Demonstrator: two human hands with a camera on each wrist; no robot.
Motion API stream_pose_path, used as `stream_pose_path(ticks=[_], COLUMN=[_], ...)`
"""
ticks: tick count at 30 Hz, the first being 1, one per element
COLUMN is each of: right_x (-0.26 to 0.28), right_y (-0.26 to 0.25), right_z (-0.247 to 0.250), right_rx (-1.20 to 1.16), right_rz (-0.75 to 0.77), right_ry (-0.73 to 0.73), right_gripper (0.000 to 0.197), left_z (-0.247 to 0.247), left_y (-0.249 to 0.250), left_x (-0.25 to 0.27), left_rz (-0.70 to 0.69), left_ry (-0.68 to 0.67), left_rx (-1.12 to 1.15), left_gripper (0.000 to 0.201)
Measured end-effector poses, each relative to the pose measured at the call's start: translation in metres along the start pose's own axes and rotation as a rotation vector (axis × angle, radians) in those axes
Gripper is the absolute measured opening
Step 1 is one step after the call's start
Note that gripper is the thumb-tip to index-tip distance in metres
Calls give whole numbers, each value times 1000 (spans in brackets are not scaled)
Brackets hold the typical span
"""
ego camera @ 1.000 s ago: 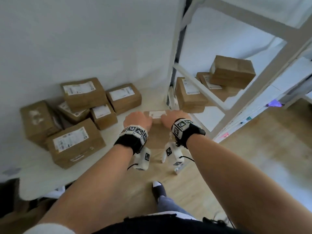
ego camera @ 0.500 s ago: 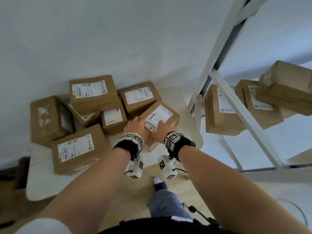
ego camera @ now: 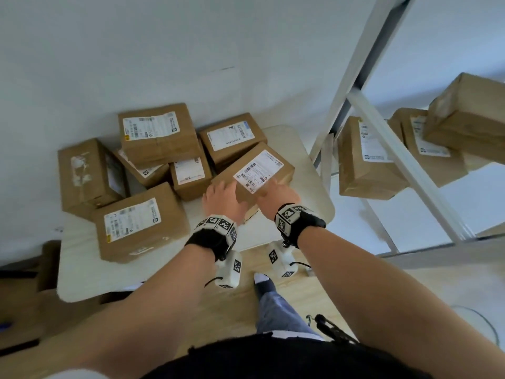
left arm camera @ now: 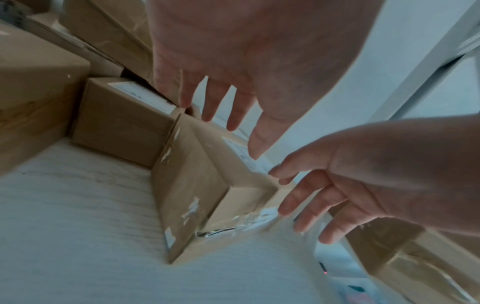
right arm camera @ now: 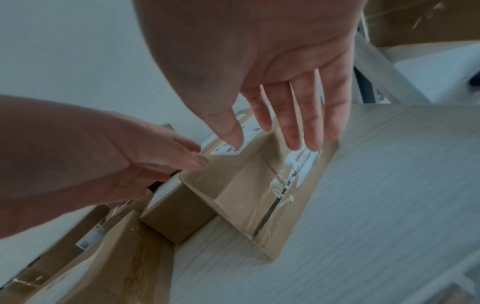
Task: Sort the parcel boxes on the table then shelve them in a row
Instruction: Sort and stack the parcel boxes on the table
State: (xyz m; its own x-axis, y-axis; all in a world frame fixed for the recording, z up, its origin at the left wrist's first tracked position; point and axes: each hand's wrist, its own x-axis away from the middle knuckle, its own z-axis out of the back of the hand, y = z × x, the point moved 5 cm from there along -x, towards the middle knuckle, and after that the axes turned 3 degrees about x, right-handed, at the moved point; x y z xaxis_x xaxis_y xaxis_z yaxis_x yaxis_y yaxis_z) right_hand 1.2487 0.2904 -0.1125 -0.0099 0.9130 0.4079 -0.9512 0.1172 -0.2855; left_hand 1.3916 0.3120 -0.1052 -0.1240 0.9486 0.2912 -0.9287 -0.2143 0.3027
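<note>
Parcel box lies between both hands' straight fingers

Head view: camera looked steeply down from above at the table, shelf frame at 2 o'clock. Left wrist view: close, low over the tabletop, aimed past the left hand. Right wrist view: likewise past the right hand. All three shared the labelled box.
</note>
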Motion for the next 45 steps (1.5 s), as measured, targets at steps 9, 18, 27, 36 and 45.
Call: stream_pose_path(ticks=[9, 18, 27, 36, 45], right_x=[132, 259, 324, 312, 267], right_y=[24, 117, 234, 386, 532], right_z=[20, 30, 81, 149, 231], right_rx=[12, -44, -73, -54, -7], right_rz=[2, -223, -441, -473, -411], right_ry=[361, 577, 850, 906, 845], right_gripper=[34, 32, 26, 24, 27], left_z=[23, -9, -35, -83, -107], left_y=[38, 113, 234, 392, 548], left_x=[117, 225, 295, 301, 252], left_rz=[-216, -473, -803, -860, -676], left_ry=[116, -15, -51, -96, 10], left_rx=[198, 306, 302, 267, 198], left_gripper=[46, 46, 43, 40, 51])
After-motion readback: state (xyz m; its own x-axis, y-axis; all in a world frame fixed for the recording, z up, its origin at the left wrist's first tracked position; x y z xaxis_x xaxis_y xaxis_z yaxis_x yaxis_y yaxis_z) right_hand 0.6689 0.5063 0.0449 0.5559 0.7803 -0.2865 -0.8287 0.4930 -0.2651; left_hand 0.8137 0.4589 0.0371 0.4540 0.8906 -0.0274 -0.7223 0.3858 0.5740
